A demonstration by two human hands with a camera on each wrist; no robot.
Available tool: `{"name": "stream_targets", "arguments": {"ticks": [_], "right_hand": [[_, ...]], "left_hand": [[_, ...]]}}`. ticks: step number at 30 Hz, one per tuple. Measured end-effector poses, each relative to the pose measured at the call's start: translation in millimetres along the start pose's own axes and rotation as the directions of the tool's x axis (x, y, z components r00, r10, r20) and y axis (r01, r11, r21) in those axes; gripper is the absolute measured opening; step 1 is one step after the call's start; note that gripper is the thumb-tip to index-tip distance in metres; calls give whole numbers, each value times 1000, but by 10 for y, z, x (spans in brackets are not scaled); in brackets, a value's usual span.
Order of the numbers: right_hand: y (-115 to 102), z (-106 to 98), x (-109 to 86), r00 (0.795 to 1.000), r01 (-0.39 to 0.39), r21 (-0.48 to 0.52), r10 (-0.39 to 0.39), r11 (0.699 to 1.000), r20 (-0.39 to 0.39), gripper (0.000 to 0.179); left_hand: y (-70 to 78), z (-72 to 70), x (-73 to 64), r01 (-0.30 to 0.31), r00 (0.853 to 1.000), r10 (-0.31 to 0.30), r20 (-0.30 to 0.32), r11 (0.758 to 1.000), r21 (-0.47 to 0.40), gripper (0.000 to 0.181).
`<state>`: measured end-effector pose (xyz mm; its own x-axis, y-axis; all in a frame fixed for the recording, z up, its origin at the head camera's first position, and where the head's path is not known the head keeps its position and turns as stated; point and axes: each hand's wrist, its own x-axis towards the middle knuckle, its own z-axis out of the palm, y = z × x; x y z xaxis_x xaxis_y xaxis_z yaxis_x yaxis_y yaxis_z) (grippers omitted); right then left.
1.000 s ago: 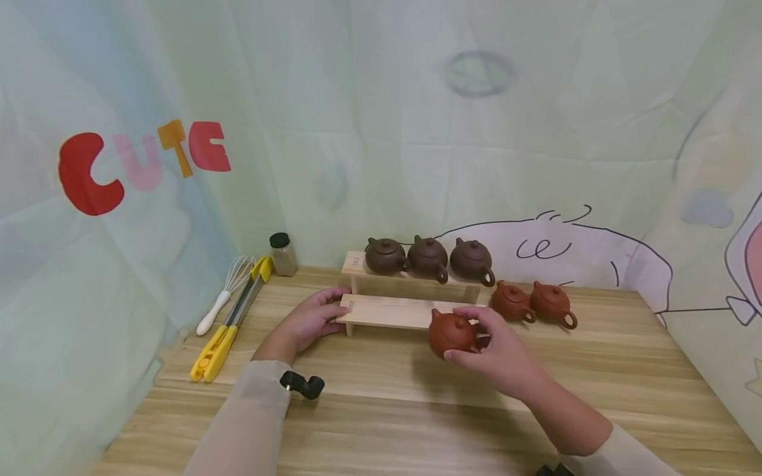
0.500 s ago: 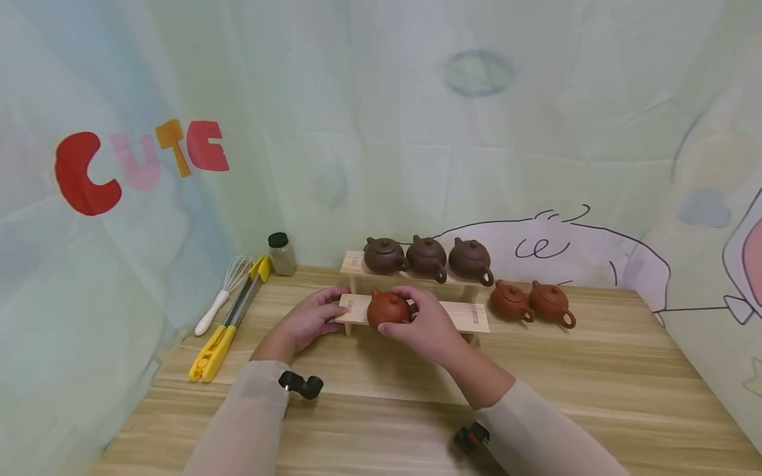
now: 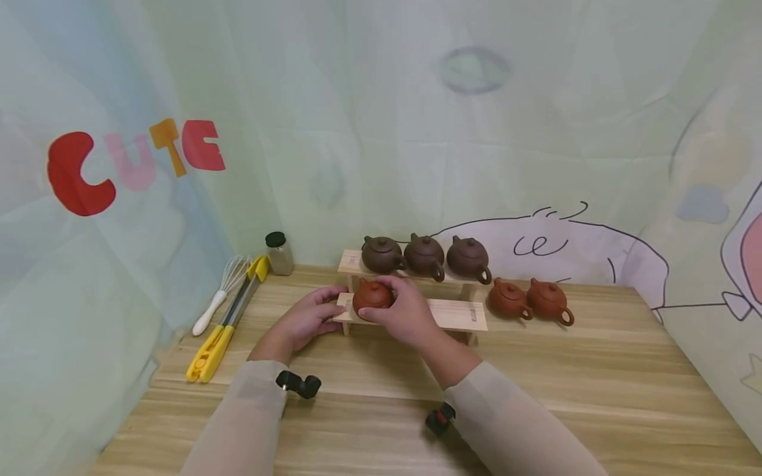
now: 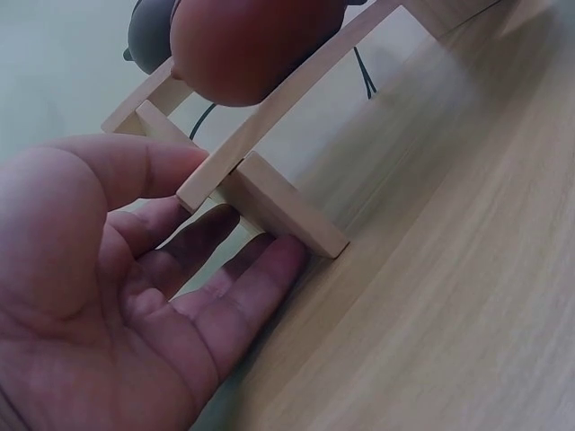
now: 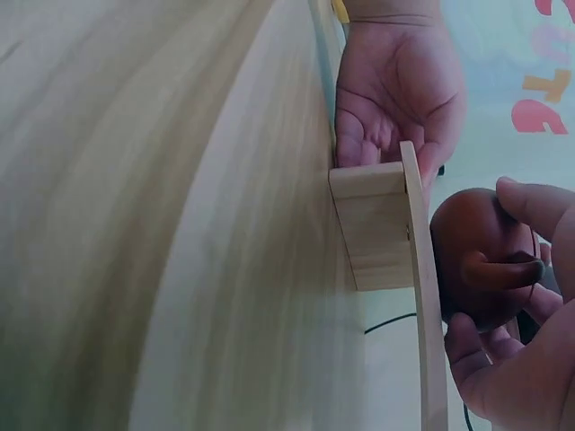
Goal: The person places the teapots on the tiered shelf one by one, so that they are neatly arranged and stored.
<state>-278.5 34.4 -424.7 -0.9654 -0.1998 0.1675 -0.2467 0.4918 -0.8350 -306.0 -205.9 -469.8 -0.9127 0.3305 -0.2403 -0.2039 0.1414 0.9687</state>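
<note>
My right hand grips a reddish-brown teapot at the left part of the lower wooden step. Its thumb and fingers lie on either side of the pot, as the right wrist view shows, and the pot's base touches or nearly touches the board. At that step's left end, my left hand holds the board's edge with the thumb, its fingers against the leg. On the upper step stand three dark brown teapots. Two more reddish-brown teapots sit on the table right of the steps.
A whisk, yellow-ended tongs and a black-lidded jar lie or stand at the table's left back. A printed cloth hangs behind the table.
My right hand has carried the reddish-brown teapot leftward from in front of the lower step's right end to its left part. My left hand stays at the step's left end.
</note>
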Motion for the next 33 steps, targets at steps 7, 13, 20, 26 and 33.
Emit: {"name": "stream_targets", "arguments": {"ticks": [7, 13, 20, 26, 33], "right_hand": [[-26, 38, -17, 999, -23, -6, 23, 1000, -23, 68], [2, -23, -65, 1000, -11, 8, 11, 1000, 4, 67], [65, -248, -213, 999, -38, 50, 37, 998, 35, 58], [154, -511, -418, 996, -86, 37, 86, 996, 6, 53], [347, -878, -636, 996, -86, 45, 87, 995, -16, 53]], "left_hand": [[-3, -16, -9, -1, 1000, 1, -5, 1000, 5, 56], [-14, -14, -6, -8, 1000, 8, 0, 1000, -13, 58], [-9, -7, -18, -20, 1000, 20, -4, 1000, -11, 58], [-14, -21, -22, -14, 1000, 14, -6, 1000, -16, 58], [-29, -1, -9, -23, 1000, 23, 4, 999, -35, 59]]}}
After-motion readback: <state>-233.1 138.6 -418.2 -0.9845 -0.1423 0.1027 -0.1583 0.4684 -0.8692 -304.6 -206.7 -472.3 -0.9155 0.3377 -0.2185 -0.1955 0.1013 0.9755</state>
